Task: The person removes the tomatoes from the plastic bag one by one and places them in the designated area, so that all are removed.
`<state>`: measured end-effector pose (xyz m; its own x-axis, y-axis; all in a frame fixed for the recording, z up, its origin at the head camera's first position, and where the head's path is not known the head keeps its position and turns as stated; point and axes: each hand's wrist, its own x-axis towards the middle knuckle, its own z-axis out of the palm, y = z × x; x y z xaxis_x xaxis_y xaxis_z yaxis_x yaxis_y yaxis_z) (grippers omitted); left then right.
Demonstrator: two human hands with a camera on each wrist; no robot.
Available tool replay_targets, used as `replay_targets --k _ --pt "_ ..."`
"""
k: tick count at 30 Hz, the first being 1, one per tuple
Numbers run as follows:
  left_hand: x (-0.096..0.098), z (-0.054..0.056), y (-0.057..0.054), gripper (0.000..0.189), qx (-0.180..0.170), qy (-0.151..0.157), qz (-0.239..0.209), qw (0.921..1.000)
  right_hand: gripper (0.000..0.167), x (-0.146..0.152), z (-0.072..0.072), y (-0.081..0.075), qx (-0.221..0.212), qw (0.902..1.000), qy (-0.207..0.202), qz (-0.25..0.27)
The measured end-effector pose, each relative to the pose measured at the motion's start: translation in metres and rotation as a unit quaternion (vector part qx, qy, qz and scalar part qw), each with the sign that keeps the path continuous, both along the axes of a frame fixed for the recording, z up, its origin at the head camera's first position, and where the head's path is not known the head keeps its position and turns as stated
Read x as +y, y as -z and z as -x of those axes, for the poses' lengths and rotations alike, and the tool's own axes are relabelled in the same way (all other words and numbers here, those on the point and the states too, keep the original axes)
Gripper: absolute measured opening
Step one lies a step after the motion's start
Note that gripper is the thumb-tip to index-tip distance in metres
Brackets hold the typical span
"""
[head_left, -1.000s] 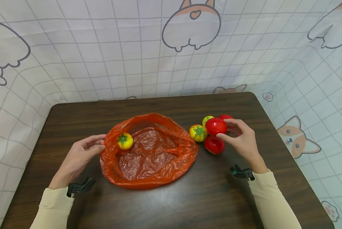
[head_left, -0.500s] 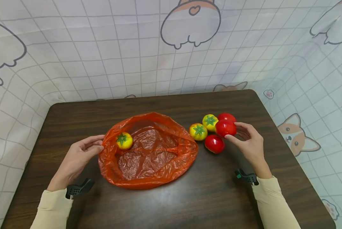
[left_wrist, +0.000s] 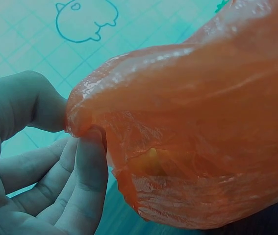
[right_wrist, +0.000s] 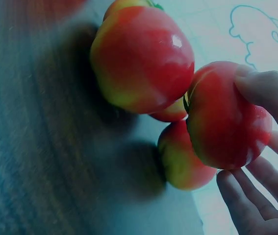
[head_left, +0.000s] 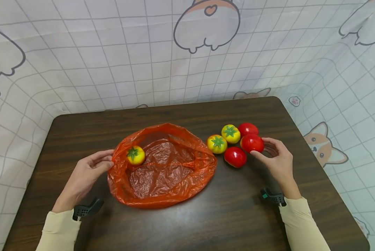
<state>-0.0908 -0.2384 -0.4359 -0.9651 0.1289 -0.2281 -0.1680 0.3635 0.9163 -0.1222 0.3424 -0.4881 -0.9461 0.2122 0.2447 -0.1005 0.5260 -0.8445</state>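
An orange-red plastic bag [head_left: 174,198] lies with its mouth wide on the table, one yellow tomato [head_left: 135,155] with a green star-shaped top inside it at the left. My left hand [head_left: 88,172] pinches the bag's left rim between thumb and finger, as the left wrist view also shows. On the right, my right hand [head_left: 278,160] holds a glossy red tomato [head_left: 252,143] between thumb and fingertips. Around it sit a second red tomato [head_left: 248,129], a third red tomato [head_left: 235,157] and two yellow tomatoes [head_left: 217,144], close together just right of the bag.
Everything rests on a dark wood-grain table [head_left: 187,230] with rounded far corners. A white gridded cloth [head_left: 127,62] with cartoon dogs hangs behind and along the sides. Each wrist wears a black camera band [head_left: 87,209].
My right hand has moved right with the red tomato, away from the yellow ones, and slightly lower in view. The left hand has kept its pinch on the bag's rim.
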Motion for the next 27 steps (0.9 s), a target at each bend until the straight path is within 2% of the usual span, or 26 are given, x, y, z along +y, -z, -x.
replay_targets --k 8,15,27 --pt "-0.003 -0.004 0.002 0.058 0.003 -0.005 0.006 1.0 0.056 0.004 -0.003 0.011 -0.011 0.9998 0.009 -0.017" --pt "-0.002 -0.003 0.004 0.057 0.013 -0.007 -0.014 0.9998 0.056 0.006 -0.005 0.015 -0.023 0.9992 0.017 -0.029" --pt "-0.003 -0.004 0.006 0.056 0.003 -0.008 -0.018 0.9998 0.057 0.002 -0.004 0.021 -0.049 0.9976 0.005 -0.049"
